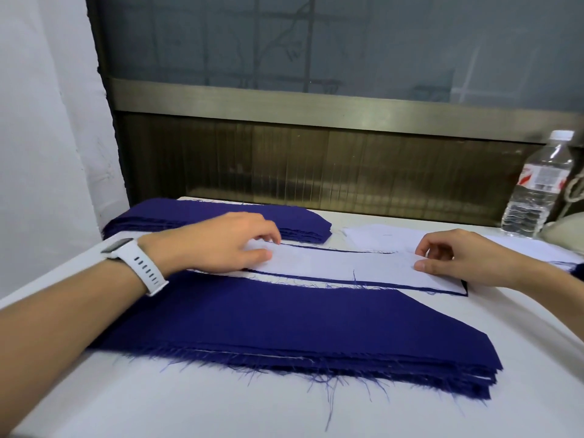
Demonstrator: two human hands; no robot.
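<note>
A long white strip of fabric lining (341, 267) lies across the middle of the table on a dark blue piece whose edge shows along its near side. My left hand (227, 241), with a white watch on the wrist, pinches the strip's left end with thumb and curled fingers. At the strip's right end my right hand (455, 257) pinches it between thumb and forefinger. A thick stack of dark blue cut fabric pieces (284, 330) with frayed threads lies just in front of the strip. A second blue stack (221, 216) sits behind my left hand.
A clear plastic water bottle (537, 188) stands at the far right by a window ledge. More white lining pieces (379, 235) lie behind the strip. The white table (158, 406) ends at a wall on the left and a dark window frame behind.
</note>
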